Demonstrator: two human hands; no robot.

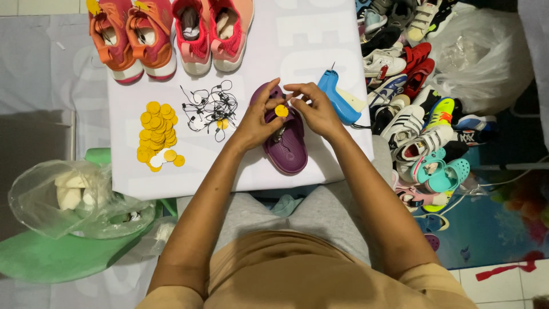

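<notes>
A purple clog shoe (287, 150) lies on the white table (297, 40) in front of me. My left hand (256, 120) and my right hand (313, 107) meet above its heel end. Both pinch a small round yellow tag (281, 110) between the fingertips. A pile of the same yellow tags (156, 133) lies to the left. Between the pile and the clog sits a tangle of black string loops (209, 106). A blue tagging gun (339, 96) rests just right of my right hand.
An orange pair of sneakers (132, 35) and a pink pair (211, 31) stand along the table's far edge. A heap of mixed shoes (420, 109) covers the floor at right, with a clear plastic bag (486, 57) behind it. Another plastic bag (68, 197) sits on a green stool at left.
</notes>
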